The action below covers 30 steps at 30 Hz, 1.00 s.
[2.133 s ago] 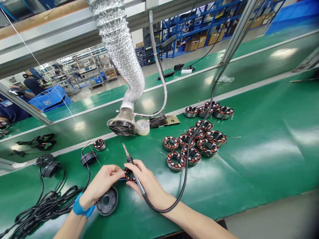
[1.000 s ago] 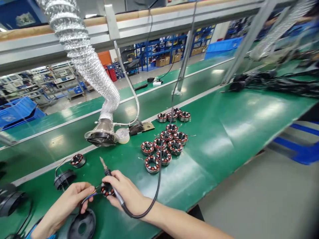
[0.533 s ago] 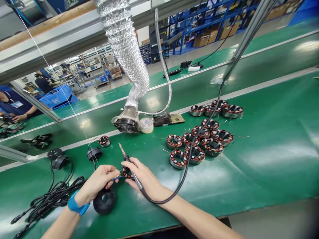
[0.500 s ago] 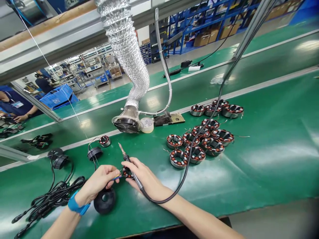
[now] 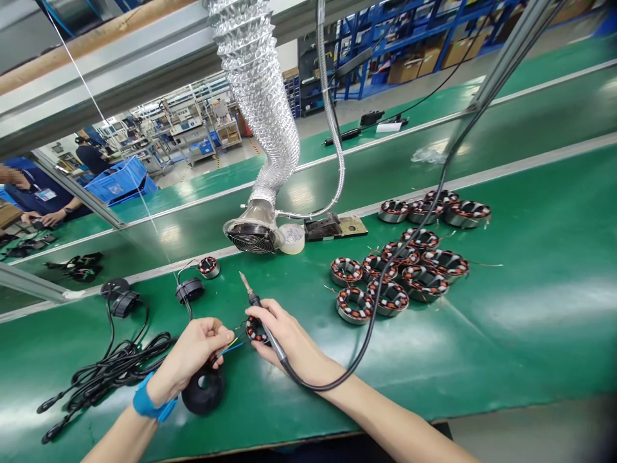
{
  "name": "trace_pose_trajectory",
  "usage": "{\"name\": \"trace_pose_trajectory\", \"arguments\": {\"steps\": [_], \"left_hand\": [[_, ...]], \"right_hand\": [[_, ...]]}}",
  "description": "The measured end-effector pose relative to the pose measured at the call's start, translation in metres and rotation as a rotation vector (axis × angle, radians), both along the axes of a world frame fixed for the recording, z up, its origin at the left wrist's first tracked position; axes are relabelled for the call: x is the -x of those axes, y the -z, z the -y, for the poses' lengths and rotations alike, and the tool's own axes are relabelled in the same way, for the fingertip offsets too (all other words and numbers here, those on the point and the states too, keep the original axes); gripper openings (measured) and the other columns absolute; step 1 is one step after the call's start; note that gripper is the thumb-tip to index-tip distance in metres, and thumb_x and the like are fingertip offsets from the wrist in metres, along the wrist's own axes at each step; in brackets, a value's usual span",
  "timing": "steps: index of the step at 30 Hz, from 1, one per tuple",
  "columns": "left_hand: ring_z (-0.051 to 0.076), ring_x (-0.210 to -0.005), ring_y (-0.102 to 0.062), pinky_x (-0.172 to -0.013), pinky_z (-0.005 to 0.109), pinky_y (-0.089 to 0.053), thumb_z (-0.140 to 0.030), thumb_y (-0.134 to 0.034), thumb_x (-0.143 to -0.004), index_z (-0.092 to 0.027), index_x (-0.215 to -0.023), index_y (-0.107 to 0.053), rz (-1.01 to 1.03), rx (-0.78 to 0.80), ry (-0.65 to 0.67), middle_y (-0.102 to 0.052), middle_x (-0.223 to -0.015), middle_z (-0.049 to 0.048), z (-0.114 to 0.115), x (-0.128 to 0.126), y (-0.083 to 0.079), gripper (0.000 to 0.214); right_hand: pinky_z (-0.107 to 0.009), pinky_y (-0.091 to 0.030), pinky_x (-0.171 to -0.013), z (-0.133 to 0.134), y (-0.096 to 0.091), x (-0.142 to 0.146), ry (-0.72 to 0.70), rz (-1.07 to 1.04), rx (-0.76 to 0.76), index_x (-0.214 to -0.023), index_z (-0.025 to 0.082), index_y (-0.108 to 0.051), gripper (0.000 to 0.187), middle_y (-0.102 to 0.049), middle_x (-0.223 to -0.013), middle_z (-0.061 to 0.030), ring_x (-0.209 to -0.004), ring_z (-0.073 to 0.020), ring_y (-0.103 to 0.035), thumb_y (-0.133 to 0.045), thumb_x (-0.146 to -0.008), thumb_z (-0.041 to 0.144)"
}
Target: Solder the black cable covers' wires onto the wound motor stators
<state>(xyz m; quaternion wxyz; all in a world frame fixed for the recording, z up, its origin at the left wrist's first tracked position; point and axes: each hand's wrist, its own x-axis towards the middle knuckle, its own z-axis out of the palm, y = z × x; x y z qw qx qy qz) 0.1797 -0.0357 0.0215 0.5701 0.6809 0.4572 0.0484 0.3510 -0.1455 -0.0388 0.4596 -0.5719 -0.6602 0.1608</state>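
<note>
Coloured wires now show more plainly between the two hands, which sit a little farther apart. The right hand (image 5: 284, 341) grips a soldering iron (image 5: 267, 334) like a pen, its tip pointing up and away, and its fingers rest on a small copper-wound stator (image 5: 256, 330) at the left edge of the grip. The left hand (image 5: 195, 354) pinches blue and yellow wires (image 5: 230, 347) running toward the stator, just above a round black plastic cap (image 5: 202, 392), with more stators (image 5: 389, 298) well right of the right hand and coiled black cables (image 5: 120, 363) beyond the left hand.
</note>
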Motion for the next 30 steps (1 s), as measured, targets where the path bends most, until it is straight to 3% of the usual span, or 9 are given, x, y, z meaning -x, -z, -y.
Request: {"name": "trace_pose_trajectory", "arguments": {"steps": [6, 13, 18, 21, 25, 30], "left_hand": [[0.007, -0.042, -0.038, -0.044, 0.022, -0.026, -0.055, -0.053, -0.083, -0.013, -0.072, -0.058, -0.129, -0.039, 0.261, -0.057, -0.057, -0.0007, 0.003, -0.001, -0.005, 0.043], [0.004, -0.042, -0.025, -0.042, 0.023, -0.015, -0.056, -0.058, -0.081, -0.013, -0.076, -0.059, -0.037, -0.013, 0.192, -0.060, -0.068, 0.0005, 0.004, -0.006, -0.007, 0.043], [0.004, -0.042, -0.022, -0.042, 0.024, -0.011, -0.058, -0.056, -0.082, -0.012, -0.079, -0.061, 0.007, 0.013, 0.196, -0.060, -0.068, 0.0008, 0.005, -0.007, -0.004, 0.046], [0.004, -0.041, -0.024, -0.041, 0.023, -0.013, -0.058, -0.057, -0.081, -0.012, -0.077, -0.062, 0.010, 0.001, 0.186, -0.061, -0.067, 0.0013, 0.005, -0.007, -0.003, 0.046], [0.005, -0.040, -0.034, -0.041, 0.022, -0.021, -0.054, -0.064, -0.076, -0.012, -0.071, -0.062, -0.012, -0.041, 0.150, -0.062, -0.066, 0.0028, 0.003, -0.004, -0.002, 0.043], [0.007, -0.041, -0.039, -0.041, 0.021, -0.027, -0.052, -0.068, -0.071, -0.012, -0.070, -0.062, -0.055, -0.087, 0.079, -0.053, -0.057, -0.0021, 0.004, 0.004, 0.001, 0.040]], "right_hand": [[-0.035, -0.049, -0.089, 0.002, 0.000, 0.002, 0.018, 0.019, 0.002, -0.128, 0.020, -0.047, 0.056, -0.050, -0.118, -0.0102, -0.100, -0.0210, -0.057, -0.063, -0.077, 0.003], [-0.039, -0.048, -0.090, 0.004, -0.005, -0.003, 0.000, 0.011, -0.017, -0.130, 0.024, -0.047, 0.062, -0.052, -0.120, -0.0103, -0.103, -0.0238, -0.056, -0.073, -0.075, 0.014], [-0.025, -0.051, -0.075, -0.011, -0.012, -0.003, -0.160, -0.217, -0.047, -0.129, 0.024, -0.047, 0.038, -0.052, -0.115, -0.0077, -0.086, -0.0127, -0.060, -0.048, -0.093, 0.012], [-0.020, -0.050, -0.064, -0.022, -0.010, -0.002, -0.236, -0.276, -0.021, -0.127, 0.023, -0.047, 0.036, -0.051, -0.109, -0.0058, -0.074, -0.0089, -0.058, -0.045, -0.094, 0.010], [-0.024, -0.050, -0.071, -0.025, -0.006, 0.000, -0.224, -0.209, -0.012, -0.122, 0.021, -0.051, 0.035, -0.050, -0.102, -0.0034, -0.074, -0.0093, -0.055, -0.049, -0.090, 0.007], [-0.024, -0.050, -0.074, -0.020, -0.003, 0.005, -0.210, -0.187, -0.012, -0.121, 0.023, -0.050, 0.032, -0.046, -0.099, -0.0013, -0.073, -0.0093, -0.051, -0.049, -0.092, 0.010]]}}
